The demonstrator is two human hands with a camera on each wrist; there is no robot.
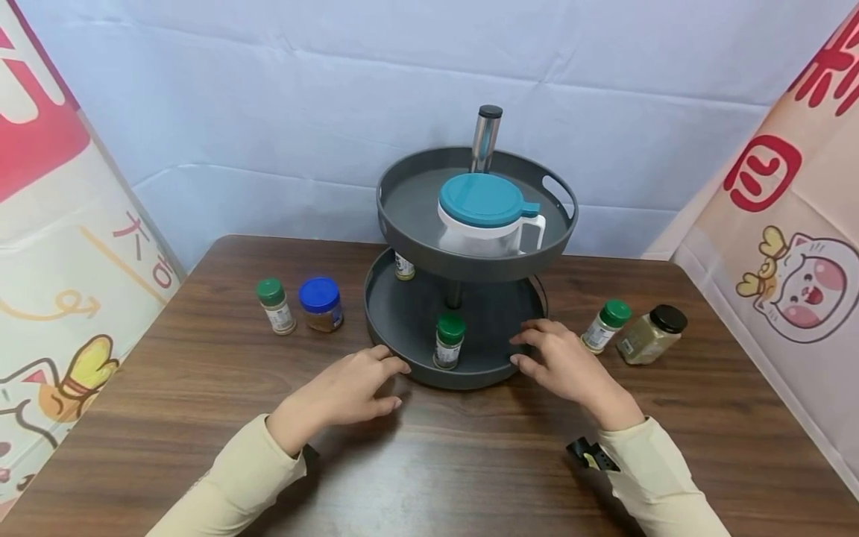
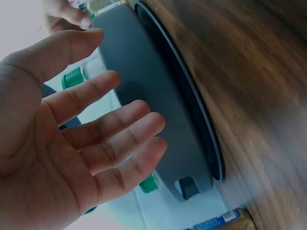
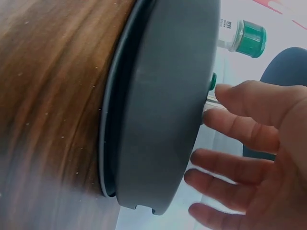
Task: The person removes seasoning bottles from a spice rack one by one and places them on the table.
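Observation:
A grey two-tier round rack stands at the back of the table. My left hand (image 1: 349, 384) is at the front left rim of its lower tray (image 1: 493, 332), fingers loosely extended and holding nothing; the left wrist view shows the bare palm (image 2: 53, 158). At the tray's right front rim is my right hand (image 1: 564, 362), relaxed, its fingertips close by the grey wall (image 3: 163, 110) in the right wrist view. Between the hands, a green-capped spice bottle (image 1: 448, 344) stands upright in the lower tray. Another small bottle (image 1: 404, 267) is at its back left, top hidden by the upper tray (image 1: 411, 186).
On the upper tray sits a clear, handled container with a teal lid (image 1: 482, 200), near a metal post (image 1: 485, 142). Left on the table (image 1: 201, 358) are a green-capped bottle (image 1: 276, 307) and blue-lidded jar (image 1: 321, 304); right, another green-capped bottle (image 1: 605, 327) and black-lidded jar (image 1: 649, 337).

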